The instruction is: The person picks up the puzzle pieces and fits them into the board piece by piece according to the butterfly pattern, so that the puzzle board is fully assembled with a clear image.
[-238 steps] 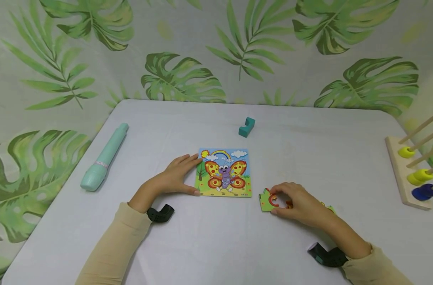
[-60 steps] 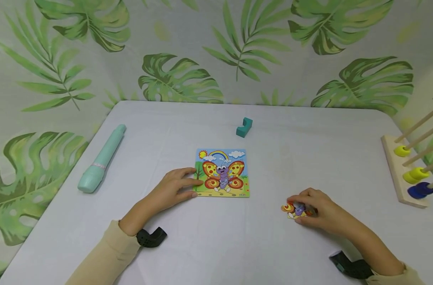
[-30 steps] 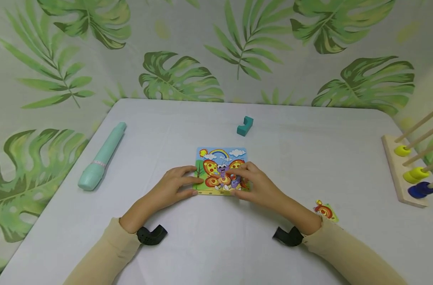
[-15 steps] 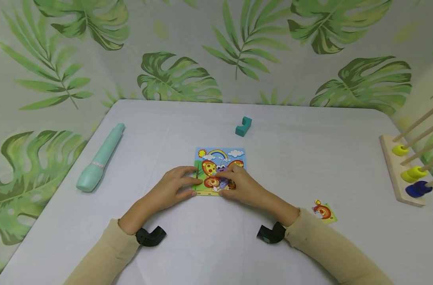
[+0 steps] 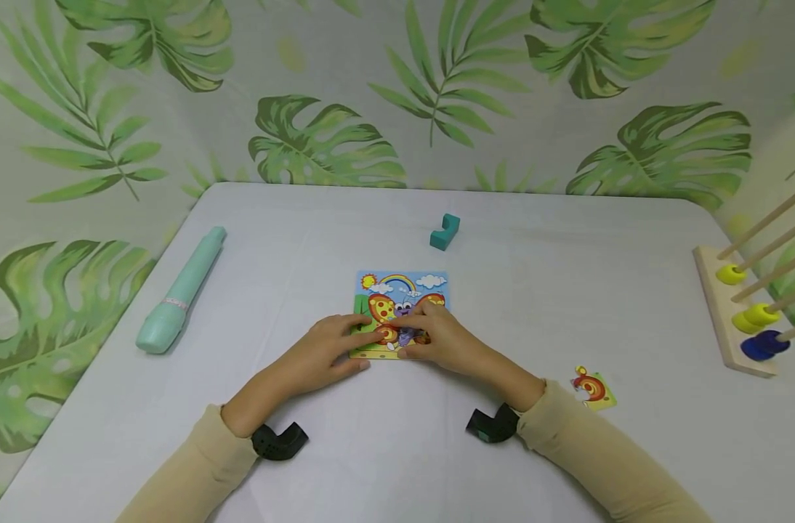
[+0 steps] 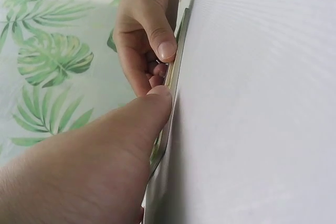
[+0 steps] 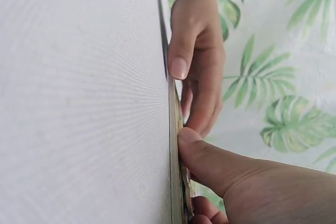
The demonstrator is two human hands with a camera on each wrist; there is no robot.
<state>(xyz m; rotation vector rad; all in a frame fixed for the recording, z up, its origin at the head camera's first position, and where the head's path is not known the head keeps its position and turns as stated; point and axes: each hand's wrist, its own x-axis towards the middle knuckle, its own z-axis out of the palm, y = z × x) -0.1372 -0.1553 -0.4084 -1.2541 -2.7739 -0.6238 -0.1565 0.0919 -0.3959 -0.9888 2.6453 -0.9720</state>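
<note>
A square butterfly jigsaw puzzle board (image 5: 397, 283) lies mid-table in the head view. My right hand (image 5: 446, 338) pinches a puzzle piece (image 5: 407, 336) with part of the purple body, low on the board. The fingers hide much of that piece. My left hand (image 5: 325, 352) rests its extended fingers on the board's left part, its thumb by the near edge. In the left wrist view the left thumb (image 6: 160, 95) touches the board's edge (image 6: 179, 56). The right wrist view shows the right thumb (image 7: 191, 140) against the board's layered side (image 7: 175, 182).
A loose puzzle piece (image 5: 595, 389) lies to the right, near the right sleeve. A teal notched block (image 5: 445, 232) is behind the board. At far left lies a mint-green microphone-shaped object (image 5: 182, 294). A wooden peg stand (image 5: 731, 312) with yellow and blue rings occupies the right edge.
The right hand took a piece from the right side, carried it left onto the board and shifted it slightly further left. The left hand's fingers have just slid inward over the board.
</note>
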